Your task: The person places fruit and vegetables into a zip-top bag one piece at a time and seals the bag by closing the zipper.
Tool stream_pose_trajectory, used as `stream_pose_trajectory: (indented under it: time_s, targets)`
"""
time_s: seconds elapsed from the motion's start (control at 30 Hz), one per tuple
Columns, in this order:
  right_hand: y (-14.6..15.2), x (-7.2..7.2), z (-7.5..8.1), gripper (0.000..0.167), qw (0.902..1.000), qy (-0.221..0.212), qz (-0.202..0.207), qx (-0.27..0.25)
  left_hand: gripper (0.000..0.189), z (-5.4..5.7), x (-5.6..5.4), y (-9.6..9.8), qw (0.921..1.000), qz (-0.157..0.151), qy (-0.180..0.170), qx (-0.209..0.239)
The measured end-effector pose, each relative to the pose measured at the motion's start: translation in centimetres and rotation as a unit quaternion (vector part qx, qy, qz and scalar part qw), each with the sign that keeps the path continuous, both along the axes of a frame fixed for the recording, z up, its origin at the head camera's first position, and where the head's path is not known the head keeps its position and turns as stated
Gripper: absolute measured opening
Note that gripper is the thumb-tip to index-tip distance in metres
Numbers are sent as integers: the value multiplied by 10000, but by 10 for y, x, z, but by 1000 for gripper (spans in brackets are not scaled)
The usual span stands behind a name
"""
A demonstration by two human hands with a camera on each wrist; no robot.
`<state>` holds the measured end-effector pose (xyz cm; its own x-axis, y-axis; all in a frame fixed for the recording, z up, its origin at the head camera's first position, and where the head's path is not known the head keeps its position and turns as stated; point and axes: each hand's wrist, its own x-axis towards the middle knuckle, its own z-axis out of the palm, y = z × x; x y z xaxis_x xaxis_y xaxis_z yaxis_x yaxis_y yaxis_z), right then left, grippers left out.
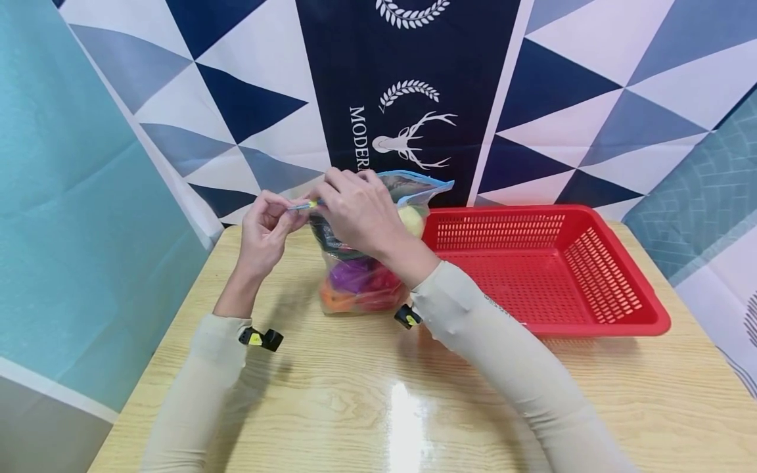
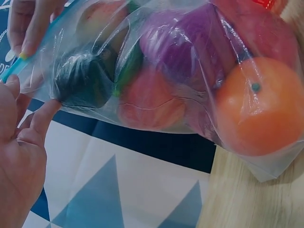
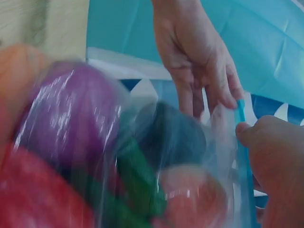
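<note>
A clear zip bag [image 1: 436,190] with a blue zip edge stands on the table, full of fruit and vegetable shapes. Inside are an orange [image 2: 260,109], a purple round piece [image 2: 183,38], a dark green piece [image 2: 85,78], a reddish round piece [image 2: 149,99] and a yellowish piece [image 1: 412,221]. My left hand [image 1: 263,230] pinches the zip edge at the bag's left corner. Close beside it, my right hand [image 1: 361,210] pinches the same edge at a small yellow piece [image 1: 313,203], which looks like the slider. The bag's mouth gapes to the right of my right hand.
To the right of the bag stands a red plastic basket [image 1: 641,322] with slotted sides. The wooden table [image 1: 331,394] backs onto a patterned cloth [image 1: 269,105], and a teal surface [image 1: 89,197] rises along the left.
</note>
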<state>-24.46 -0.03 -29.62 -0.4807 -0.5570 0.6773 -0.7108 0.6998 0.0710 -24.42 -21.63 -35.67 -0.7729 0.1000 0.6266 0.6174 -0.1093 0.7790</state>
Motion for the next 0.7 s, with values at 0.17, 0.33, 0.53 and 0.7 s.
stream_pose_trajectory:
  time_s: [0.17, 0.33, 0.53, 0.7]
  targets:
    - [25, -6, -3, 14, 9998, -57, -51, -181, 5, -1, 0, 3, 9999, -72, -84, 96]
    - [59, -11, -4, 14, 9986, -349, -140, -381, 15, -1, 0, 4, 9999, 12, -126, 40]
    - [105, -19, -2, 17, 9945, -704, -318, -705, 15, 1, 1, 3, 9997, 82, -185, 154]
    - [150, -24, -1, 17, 9884, -925, -675, -994, 7, 2, 1, 1, 9991, 204, -237, 269]
